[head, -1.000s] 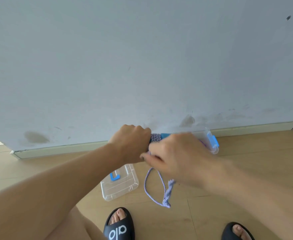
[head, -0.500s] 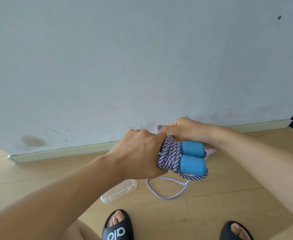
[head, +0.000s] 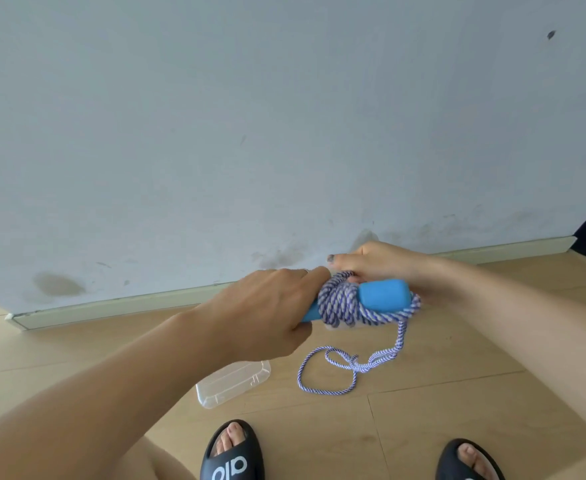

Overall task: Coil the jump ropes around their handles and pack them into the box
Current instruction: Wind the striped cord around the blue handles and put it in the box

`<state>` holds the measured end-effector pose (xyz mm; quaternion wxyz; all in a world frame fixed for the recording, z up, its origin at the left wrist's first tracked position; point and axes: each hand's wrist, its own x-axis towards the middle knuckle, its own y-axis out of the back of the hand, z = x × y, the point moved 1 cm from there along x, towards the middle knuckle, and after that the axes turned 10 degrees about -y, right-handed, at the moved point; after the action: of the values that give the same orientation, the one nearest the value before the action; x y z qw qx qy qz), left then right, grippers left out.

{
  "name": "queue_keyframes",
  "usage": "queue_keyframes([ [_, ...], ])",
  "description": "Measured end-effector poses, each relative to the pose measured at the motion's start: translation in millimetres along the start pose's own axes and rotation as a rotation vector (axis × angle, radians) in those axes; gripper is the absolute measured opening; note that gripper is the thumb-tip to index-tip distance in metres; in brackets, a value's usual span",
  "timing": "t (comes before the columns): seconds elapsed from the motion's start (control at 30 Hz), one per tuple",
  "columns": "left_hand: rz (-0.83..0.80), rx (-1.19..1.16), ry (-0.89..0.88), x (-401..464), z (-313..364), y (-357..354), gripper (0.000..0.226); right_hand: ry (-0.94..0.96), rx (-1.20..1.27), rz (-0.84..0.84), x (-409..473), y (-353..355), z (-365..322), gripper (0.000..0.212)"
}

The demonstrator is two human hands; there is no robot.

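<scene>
Left hand: the left hand (head: 264,313) is curled round the near end of the blue handles (head: 383,295), knuckles up; only a short blue stub shows under its fingers.
Right hand: the right hand (head: 385,263) sits behind the bundle with fingers bent against the rope coils and the thumb stretched out toward the left hand. Its fingertips are mostly hidden behind the handles, so exactly how it pinches cannot be told.
Hands together: close, nearly touching over the bundle — both clamped on the same object and holding it above the floor.
Jump rope: the purple-and-white jump rope (head: 340,304) is wound in thick turns round the middle of the handles. One strand runs along the underside of the free blue end, drops from its right tip and ends in a loose loop (head: 333,374) lying on the floor.
Box: a clear plastic container (head: 232,384) lies on the floor below the left hand, partly hidden by the forearm. Whether this piece is the box or its lid cannot be told.
Floor: light wood planks (head: 458,393) with visible seams.
Wall: pale blue-grey wall (head: 284,116) with smudges and stains low down — a light skirting board (head: 111,306) runs along its base.
Feet: two black slides (head: 231,455) at the bottom edge, toes showing; the left one bears white lettering.
</scene>
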<state>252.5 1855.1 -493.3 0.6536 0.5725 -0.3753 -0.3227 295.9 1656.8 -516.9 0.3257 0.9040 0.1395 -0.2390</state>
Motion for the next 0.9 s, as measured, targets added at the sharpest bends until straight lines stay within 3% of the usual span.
queue_keyframes([
  [0.1, 0.107, 0.182, -0.077, 0, -6, 10, 0.012, -0.038, -0.026, 0.060, 7, 3, -2, 0.051],
  [0.23, 0.174, 0.274, -0.108, 2, -7, 16, 0.013, -0.034, -0.088, -0.002, -5, 1, -10, 0.039],
  [0.37, 0.223, 0.266, -0.019, 0, -12, 16, 0.021, 0.013, 0.348, -0.212, -14, 3, -2, 0.036],
  [0.43, 0.246, 0.233, 0.037, 0, -13, 17, 0.025, 0.006, 0.395, -0.248, -7, 0, 11, 0.040],
  [0.63, 0.200, 0.082, 0.321, 8, -15, 19, 0.030, -0.075, 0.279, -0.193, -7, -26, -4, 0.031],
  [0.77, 0.200, -0.167, 0.479, 13, -37, 10, 0.038, -0.124, 0.265, -0.134, -15, -42, -7, 0.041],
  [0.9, 0.094, -0.123, 0.588, 5, -70, -1, 0.030, -0.020, 0.178, 0.048, -23, -46, -12, 0.054],
])
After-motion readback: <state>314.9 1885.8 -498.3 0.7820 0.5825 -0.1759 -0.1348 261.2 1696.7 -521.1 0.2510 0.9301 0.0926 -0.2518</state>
